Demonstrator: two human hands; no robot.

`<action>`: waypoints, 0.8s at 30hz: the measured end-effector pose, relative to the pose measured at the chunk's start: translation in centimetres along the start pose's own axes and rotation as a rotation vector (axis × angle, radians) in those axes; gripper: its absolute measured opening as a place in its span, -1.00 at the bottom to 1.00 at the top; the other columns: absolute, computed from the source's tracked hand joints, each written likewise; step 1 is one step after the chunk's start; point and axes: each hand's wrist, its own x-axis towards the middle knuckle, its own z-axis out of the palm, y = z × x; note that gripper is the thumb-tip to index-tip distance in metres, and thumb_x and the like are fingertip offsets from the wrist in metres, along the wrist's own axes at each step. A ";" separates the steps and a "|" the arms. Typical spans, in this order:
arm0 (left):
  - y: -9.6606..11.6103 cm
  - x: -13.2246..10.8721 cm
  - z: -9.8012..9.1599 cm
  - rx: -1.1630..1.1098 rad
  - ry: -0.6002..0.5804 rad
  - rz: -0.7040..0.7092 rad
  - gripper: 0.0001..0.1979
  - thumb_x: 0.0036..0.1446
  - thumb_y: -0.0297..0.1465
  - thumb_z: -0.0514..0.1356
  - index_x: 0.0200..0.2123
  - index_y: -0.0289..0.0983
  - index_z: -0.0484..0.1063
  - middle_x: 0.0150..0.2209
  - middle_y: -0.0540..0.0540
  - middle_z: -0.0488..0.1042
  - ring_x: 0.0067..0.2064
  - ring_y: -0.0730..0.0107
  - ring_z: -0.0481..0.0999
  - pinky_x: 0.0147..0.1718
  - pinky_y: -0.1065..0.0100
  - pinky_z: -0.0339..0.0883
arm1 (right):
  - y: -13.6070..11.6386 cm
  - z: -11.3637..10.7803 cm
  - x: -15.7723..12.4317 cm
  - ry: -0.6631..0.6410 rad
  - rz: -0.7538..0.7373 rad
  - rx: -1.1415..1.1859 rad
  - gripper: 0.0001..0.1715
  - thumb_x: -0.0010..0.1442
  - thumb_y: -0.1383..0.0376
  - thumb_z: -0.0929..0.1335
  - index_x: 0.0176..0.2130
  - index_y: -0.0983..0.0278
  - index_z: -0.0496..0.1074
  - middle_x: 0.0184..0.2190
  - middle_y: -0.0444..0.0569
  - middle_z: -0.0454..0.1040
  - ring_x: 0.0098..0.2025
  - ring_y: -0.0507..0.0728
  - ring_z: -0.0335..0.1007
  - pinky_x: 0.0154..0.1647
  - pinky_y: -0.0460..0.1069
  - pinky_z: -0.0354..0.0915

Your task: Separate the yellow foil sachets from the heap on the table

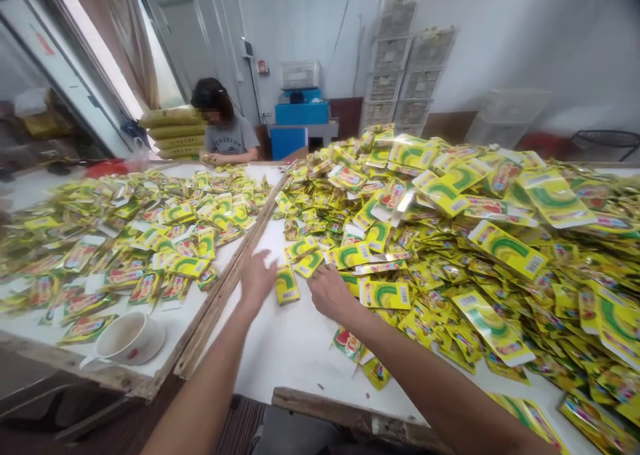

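A white bench (295,348) bears heaped yellow sachets (450,242), blurred and cut off at the right. The left hand (257,278), grip open and empty, is just beside one loose sachet (287,286). The right hand (330,294) touches the heap, but I cannot tell its grip because the fingertips are hidden.

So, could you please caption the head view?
Left hand and right hand reach toward yellow-green foil sachets heaped on a white table.

Head camera looks forward and down, close over the table (295,348)
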 end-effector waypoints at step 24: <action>3.5 5.9 7.7 -0.013 -0.165 0.234 -0.61 0.04 -0.55 0.05 -0.02 -0.31 0.33 -0.10 -0.25 0.48 -0.06 0.15 0.44 -0.12 0.24 0.26 | 1.6 -1.2 -4.1 -0.014 0.097 1.038 -0.89 0.06 0.36 0.26 -0.40 0.26 0.39 -0.28 -0.03 0.44 -0.25 0.09 0.32 -0.23 -0.03 0.20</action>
